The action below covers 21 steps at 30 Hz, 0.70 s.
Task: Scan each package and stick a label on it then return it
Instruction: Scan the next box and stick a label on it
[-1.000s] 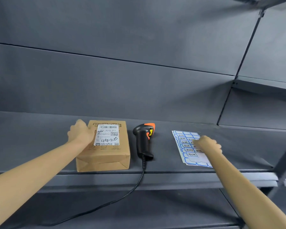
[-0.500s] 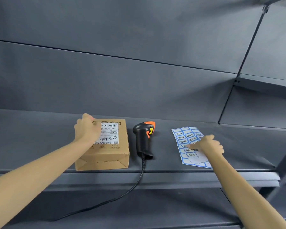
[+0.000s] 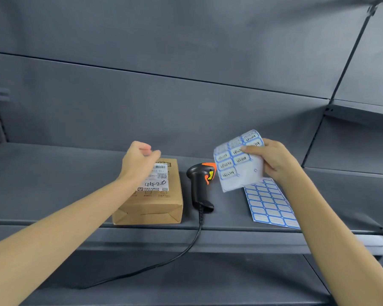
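One label sheet point(image 3: 237, 164) pinched in right hand point(image 3: 274, 161), above shelf point(image 3: 53, 173).

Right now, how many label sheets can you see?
2. One label sheet is held up by the right hand; another sheet lies flat on the shelf beneath it. More could be stacked underneath.

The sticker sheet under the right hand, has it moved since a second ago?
Yes. The right hand has lifted the written sticker sheet off the shelf, above the scanner.

Left hand point(image 3: 139, 161) loosely curled, raised, right hand point(image 3: 272, 160) pinching, both forearms extended
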Each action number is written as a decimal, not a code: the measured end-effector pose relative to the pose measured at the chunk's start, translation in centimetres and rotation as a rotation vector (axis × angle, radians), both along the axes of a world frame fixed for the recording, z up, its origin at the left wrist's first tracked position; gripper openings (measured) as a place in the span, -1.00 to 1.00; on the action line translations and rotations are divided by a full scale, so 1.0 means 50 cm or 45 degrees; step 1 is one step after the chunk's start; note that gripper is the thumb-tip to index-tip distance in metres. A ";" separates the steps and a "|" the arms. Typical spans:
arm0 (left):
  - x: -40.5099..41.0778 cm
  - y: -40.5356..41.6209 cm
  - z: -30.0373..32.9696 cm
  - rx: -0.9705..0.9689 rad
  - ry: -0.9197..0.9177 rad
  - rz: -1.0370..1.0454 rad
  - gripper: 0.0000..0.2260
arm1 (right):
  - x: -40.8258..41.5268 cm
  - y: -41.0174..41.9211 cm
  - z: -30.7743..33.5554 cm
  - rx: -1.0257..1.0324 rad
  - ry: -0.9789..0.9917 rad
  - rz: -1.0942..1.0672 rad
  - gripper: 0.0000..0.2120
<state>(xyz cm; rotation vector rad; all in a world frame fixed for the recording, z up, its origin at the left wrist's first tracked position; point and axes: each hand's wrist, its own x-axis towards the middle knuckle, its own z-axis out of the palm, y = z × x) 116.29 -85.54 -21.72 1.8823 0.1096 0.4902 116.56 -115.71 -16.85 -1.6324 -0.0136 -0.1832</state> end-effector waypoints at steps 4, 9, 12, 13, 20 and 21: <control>-0.019 -0.022 0.046 -0.831 0.444 -0.561 -0.36 | -0.012 0.110 0.030 0.264 -0.047 0.282 -0.72; -0.032 -0.022 0.050 -0.979 0.429 -0.964 -0.44 | -0.015 0.220 -0.002 0.137 0.066 0.380 -0.65; -0.033 -0.010 0.044 -0.920 0.395 -0.755 -0.60 | -0.015 0.259 -0.020 -0.050 0.027 0.304 -0.68; -0.031 -0.005 0.040 -0.916 0.394 -0.720 -0.64 | -0.015 0.269 -0.024 -0.132 -0.001 0.229 -0.64; -0.036 0.015 0.039 -1.045 0.277 -0.637 -0.68 | -0.040 0.287 -0.067 -0.574 -0.401 -0.184 -0.88; -0.038 0.012 0.041 -1.042 0.258 -0.637 -0.68 | -0.041 0.291 -0.073 -0.580 -0.403 -0.157 -0.87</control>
